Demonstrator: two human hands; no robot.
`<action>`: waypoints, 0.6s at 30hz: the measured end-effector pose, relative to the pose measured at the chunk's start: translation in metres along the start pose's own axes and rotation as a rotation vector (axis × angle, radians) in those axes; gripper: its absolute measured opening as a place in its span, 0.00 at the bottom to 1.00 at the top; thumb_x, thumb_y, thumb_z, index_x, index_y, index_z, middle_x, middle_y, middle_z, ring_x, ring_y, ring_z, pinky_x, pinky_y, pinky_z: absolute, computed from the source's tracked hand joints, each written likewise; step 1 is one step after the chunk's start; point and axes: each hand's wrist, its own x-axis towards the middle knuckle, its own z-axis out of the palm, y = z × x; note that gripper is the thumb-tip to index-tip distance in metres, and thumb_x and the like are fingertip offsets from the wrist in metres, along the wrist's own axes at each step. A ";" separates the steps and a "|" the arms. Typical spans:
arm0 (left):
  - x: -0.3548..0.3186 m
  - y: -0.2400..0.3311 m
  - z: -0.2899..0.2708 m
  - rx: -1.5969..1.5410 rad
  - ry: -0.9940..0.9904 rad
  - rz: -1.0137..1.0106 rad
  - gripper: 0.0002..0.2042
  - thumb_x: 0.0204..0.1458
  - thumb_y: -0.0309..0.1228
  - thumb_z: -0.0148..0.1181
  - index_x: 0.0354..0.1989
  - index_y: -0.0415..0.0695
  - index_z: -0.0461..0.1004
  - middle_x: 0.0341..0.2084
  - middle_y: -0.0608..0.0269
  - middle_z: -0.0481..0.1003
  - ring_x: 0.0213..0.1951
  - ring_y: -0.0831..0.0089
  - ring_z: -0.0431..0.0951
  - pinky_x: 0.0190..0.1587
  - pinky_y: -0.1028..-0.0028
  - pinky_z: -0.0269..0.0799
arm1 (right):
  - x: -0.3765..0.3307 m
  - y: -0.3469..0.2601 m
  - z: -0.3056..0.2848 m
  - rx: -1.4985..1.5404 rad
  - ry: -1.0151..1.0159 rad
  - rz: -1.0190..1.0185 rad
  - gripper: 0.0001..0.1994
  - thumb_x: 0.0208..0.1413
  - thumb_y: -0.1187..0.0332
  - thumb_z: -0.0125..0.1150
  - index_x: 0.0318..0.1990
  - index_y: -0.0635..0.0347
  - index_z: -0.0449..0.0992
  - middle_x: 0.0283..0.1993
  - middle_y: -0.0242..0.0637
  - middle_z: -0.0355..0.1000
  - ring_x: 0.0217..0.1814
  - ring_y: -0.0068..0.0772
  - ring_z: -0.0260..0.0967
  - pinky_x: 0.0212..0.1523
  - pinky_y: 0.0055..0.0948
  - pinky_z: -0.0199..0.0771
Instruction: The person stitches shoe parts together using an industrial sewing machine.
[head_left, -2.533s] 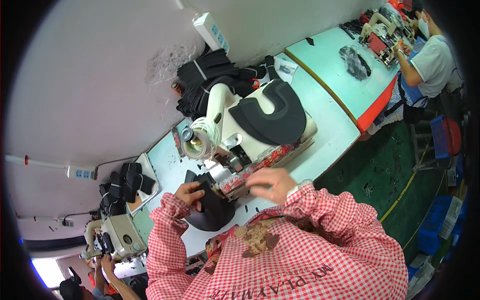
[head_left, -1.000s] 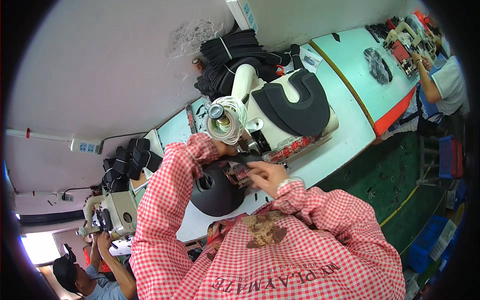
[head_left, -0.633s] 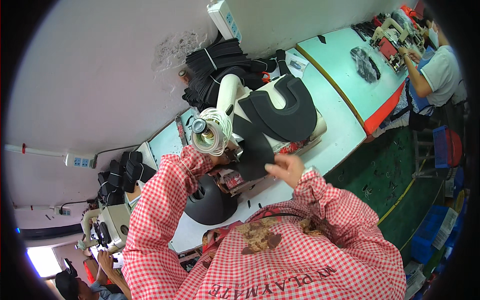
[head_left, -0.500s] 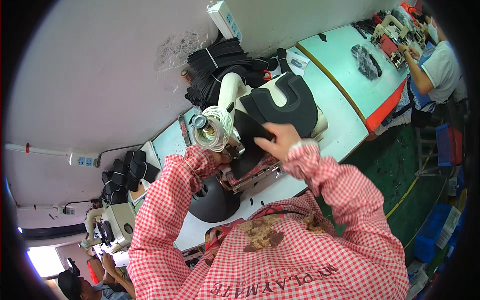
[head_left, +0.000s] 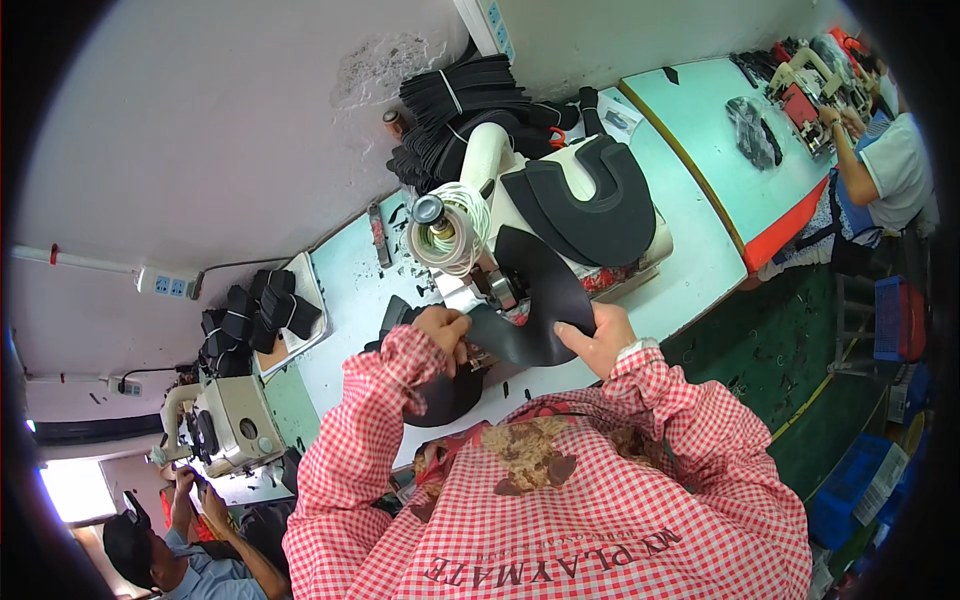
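Since prev. frame the right hand has been drawn back from the machine top to the black curved piece, now gripped at its edge at the sewing machine. Left hand is clamped on its other end. White tray w/ black pieces sits left.

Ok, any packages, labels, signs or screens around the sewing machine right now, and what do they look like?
No screens or signs show.
White power strip: long block on the wall, left.
White strip with blue marks: upright on the wall, top, above the black stacks.
Blue crates: on the green floor, right edge.
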 end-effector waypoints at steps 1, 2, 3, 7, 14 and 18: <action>0.000 0.010 0.001 -0.006 0.004 -0.004 0.16 0.58 0.33 0.39 0.36 0.30 0.70 0.15 0.56 0.73 0.10 0.72 0.70 0.14 0.76 0.66 | -0.003 -0.005 0.001 -0.008 -0.014 0.036 0.11 0.48 0.66 0.59 0.34 0.67 0.75 0.24 0.38 0.73 0.27 0.25 0.70 0.32 0.28 0.70; 0.003 0.021 0.002 0.053 -0.002 0.042 0.16 0.58 0.33 0.40 0.36 0.30 0.70 0.15 0.57 0.73 0.10 0.72 0.70 0.14 0.76 0.66 | -0.004 -0.006 -0.001 -0.010 -0.018 0.036 0.11 0.48 0.66 0.59 0.34 0.67 0.75 0.24 0.38 0.73 0.27 0.25 0.70 0.32 0.28 0.70; 0.006 0.029 0.004 0.112 -0.008 0.088 0.16 0.58 0.33 0.40 0.36 0.30 0.70 0.15 0.57 0.73 0.10 0.73 0.70 0.14 0.76 0.66 | -0.005 -0.005 -0.005 0.040 -0.027 0.117 0.11 0.48 0.67 0.59 0.34 0.67 0.75 0.26 0.37 0.74 0.28 0.24 0.70 0.33 0.27 0.70; 0.049 -0.037 -0.045 0.881 0.503 0.891 0.16 0.56 0.37 0.43 0.38 0.36 0.72 0.18 0.55 0.75 0.14 0.66 0.74 0.24 0.69 0.73 | -0.003 -0.024 -0.040 0.099 0.025 -0.005 0.10 0.52 0.69 0.58 0.36 0.67 0.75 0.31 0.33 0.74 0.32 0.21 0.69 0.36 0.25 0.70; 0.040 -0.088 -0.050 0.197 0.281 -0.276 0.32 0.43 0.49 0.62 0.51 0.36 0.67 0.43 0.48 0.74 0.41 0.55 0.76 0.45 0.65 0.71 | 0.024 -0.081 -0.101 -0.516 0.588 -0.757 0.21 0.45 0.82 0.50 0.50 0.63 0.70 0.52 0.46 0.68 0.56 0.44 0.64 0.57 0.32 0.61; 0.049 -0.104 -0.034 0.453 0.582 0.068 0.23 0.43 0.40 0.64 0.44 0.38 0.70 0.33 0.49 0.76 0.41 0.55 0.76 0.43 0.64 0.70 | 0.055 -0.001 -0.104 -0.900 0.325 -0.645 0.23 0.39 0.81 0.55 0.48 0.60 0.71 0.52 0.46 0.67 0.54 0.46 0.64 0.55 0.34 0.64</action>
